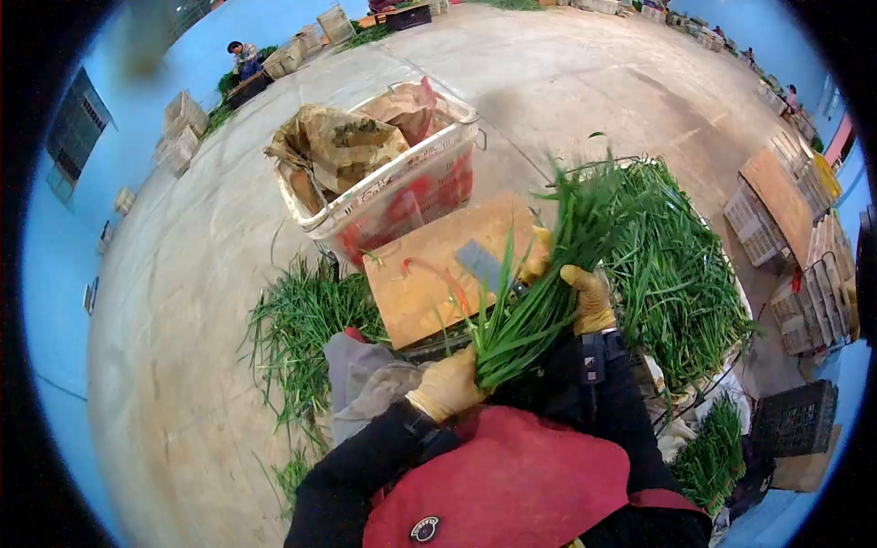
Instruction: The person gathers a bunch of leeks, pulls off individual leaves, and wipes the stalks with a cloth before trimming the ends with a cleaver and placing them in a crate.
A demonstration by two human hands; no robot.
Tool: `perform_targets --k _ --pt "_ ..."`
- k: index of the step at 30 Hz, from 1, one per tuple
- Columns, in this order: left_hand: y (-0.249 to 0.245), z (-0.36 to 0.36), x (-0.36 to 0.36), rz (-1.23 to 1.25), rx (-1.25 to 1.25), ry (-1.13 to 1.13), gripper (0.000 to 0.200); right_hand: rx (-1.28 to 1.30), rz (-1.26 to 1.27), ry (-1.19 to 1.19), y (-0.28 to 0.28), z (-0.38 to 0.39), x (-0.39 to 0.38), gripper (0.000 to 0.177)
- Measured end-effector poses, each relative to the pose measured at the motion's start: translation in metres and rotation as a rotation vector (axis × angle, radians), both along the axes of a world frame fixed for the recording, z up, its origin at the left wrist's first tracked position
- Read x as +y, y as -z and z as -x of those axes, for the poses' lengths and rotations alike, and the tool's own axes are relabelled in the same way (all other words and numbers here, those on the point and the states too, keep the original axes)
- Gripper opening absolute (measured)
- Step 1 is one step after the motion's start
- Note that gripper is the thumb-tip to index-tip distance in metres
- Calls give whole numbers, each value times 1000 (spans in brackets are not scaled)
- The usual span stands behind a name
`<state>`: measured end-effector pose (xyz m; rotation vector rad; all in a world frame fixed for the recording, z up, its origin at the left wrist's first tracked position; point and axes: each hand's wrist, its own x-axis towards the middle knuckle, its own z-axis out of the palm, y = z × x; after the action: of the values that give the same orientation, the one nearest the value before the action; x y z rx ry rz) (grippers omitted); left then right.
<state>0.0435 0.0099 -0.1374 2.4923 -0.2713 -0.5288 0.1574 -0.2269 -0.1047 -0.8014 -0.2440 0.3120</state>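
A bunch of long green chives (534,324) lies slantwise across my lap, held in both hands. My left hand (449,384), in a pale yellow glove, is closed around its lower left end. My right hand (589,300), gloved too, wraps the bunch higher up; its thumb shows on the near side and yellow glove fingers on the far side. Just beyond the bunch is a wooden board (411,301) with a grey metal plate (477,263) and an orange-red strip (437,277) on it. The leaf tips on the upper right overlap a large heap of chives (671,274).
A white and red crate (402,205) with brown sacking (343,146) stands behind the board. More loose chives (306,320) lie at left, and another bundle (717,452) at lower right. A black crate (793,418) and stacked crates (758,224) line the right. Other people sit far off.
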Motion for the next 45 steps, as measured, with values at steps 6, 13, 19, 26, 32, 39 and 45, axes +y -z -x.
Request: perform_targets --k 6,13,19,26,32,39,45 --pt "-16 -7 17 459 17 275 82 -162 -93 -16 -18 5 0 47" --pt "-48 -61 24 955 315 307 78 -239 -1 -30 -41 7 21 51" --pt "-61 -93 17 1253 285 5 51 -237 38 -125 -51 5 40 51" --pt "-69 -78 24 1337 151 -154 34 -166 94 -111 -58 9 44 52" --pt "-63 -77 37 1022 -200 -121 29 49 186 30 -37 -9 47 30" --pt "-107 -80 35 -30 -735 67 15 -600 526 153 -85 -6 107 45" --pt "-131 -77 62 1270 -87 -197 38 -464 442 75 -112 -13 117 34"
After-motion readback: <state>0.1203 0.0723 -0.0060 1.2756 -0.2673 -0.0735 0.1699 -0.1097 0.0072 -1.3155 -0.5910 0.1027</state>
